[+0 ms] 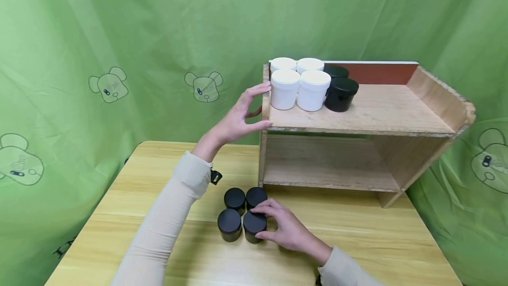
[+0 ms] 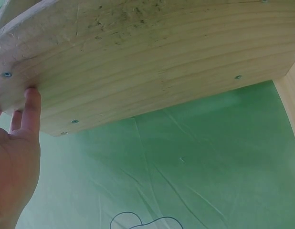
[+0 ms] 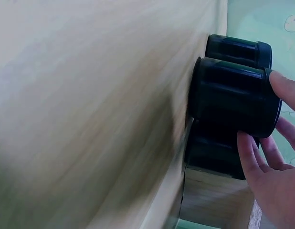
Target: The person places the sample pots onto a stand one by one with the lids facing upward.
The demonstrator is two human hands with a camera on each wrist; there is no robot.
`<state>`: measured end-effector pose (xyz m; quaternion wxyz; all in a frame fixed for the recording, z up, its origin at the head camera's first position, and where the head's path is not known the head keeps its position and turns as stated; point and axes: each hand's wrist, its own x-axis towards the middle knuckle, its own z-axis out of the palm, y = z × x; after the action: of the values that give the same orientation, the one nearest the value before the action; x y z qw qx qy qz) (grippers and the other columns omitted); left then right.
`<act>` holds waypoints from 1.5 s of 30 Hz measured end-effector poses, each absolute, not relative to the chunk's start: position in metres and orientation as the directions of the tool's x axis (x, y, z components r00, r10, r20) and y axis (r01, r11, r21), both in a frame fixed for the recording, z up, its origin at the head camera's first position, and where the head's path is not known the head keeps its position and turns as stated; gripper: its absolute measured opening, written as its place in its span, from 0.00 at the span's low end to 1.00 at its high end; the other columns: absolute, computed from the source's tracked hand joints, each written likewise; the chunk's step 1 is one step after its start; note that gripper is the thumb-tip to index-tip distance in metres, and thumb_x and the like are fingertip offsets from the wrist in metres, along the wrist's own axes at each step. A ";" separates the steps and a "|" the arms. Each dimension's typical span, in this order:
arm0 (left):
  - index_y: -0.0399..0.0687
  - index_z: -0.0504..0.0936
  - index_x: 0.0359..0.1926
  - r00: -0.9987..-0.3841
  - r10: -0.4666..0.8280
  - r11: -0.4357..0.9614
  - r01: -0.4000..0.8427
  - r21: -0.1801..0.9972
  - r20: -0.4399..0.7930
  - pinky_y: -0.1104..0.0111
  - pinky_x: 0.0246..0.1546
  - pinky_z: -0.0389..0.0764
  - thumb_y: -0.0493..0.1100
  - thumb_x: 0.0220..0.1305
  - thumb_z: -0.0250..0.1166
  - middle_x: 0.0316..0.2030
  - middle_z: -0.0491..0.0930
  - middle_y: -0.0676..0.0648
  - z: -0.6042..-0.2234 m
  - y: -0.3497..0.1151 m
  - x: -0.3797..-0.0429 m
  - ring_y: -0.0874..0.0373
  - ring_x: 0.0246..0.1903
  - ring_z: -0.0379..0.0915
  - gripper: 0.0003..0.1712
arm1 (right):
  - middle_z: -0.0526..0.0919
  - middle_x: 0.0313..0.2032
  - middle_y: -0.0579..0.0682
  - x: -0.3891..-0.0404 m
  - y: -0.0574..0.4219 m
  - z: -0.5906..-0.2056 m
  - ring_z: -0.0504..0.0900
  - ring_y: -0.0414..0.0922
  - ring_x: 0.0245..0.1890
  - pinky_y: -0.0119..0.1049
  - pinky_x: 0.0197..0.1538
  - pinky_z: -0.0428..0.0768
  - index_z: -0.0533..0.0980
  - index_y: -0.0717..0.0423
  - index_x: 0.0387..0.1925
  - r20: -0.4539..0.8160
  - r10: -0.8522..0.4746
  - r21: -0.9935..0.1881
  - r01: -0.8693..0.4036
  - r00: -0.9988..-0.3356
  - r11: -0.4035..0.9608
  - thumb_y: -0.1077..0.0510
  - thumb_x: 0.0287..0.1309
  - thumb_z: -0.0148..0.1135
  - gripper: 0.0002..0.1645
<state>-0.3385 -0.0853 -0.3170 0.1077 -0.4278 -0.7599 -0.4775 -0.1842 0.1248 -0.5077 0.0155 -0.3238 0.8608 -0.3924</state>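
My right hand (image 1: 292,229) pinches the lid end of a black jar (image 1: 254,224), thumb on the near side and fingers on the far side. This jar stands at the front right of a close block with other black jars (image 1: 229,220). In the right wrist view, the gripped jar (image 3: 233,93) overlaps its neighbours. My left hand (image 1: 238,118) rests against the left side panel (image 1: 265,100) of a wooden shelf, fingers fairly straight and thumb at the upper board's front edge. The left wrist view has a fingertip on the panel's outer face (image 2: 138,62).
Several white jars (image 1: 313,92) and two black jars (image 1: 341,95) stand on the shelf's upper board (image 1: 397,109), at its left end. Beneath is a lower board (image 1: 325,175). The shelf stands on a wood-grain table (image 1: 337,233), before a green curtain (image 1: 158,34).
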 end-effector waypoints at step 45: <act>0.57 0.55 0.77 -0.608 0.548 0.176 0.755 0.632 0.574 0.53 0.69 0.77 0.42 0.63 0.73 0.81 0.49 0.57 -0.316 -0.086 -0.336 0.60 0.80 0.47 0.49 | 0.80 0.59 0.43 -0.185 0.182 -0.422 0.79 0.41 0.59 0.26 0.61 0.78 0.82 0.46 0.62 0.463 -0.402 -0.606 -0.613 -0.790 0.507 0.59 0.45 0.84 0.38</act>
<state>-0.3355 -0.0859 -0.3159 0.1081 -0.4291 -0.7591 -0.4774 -0.1852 0.1824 -0.4224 -0.1326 -0.2957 0.8579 -0.3987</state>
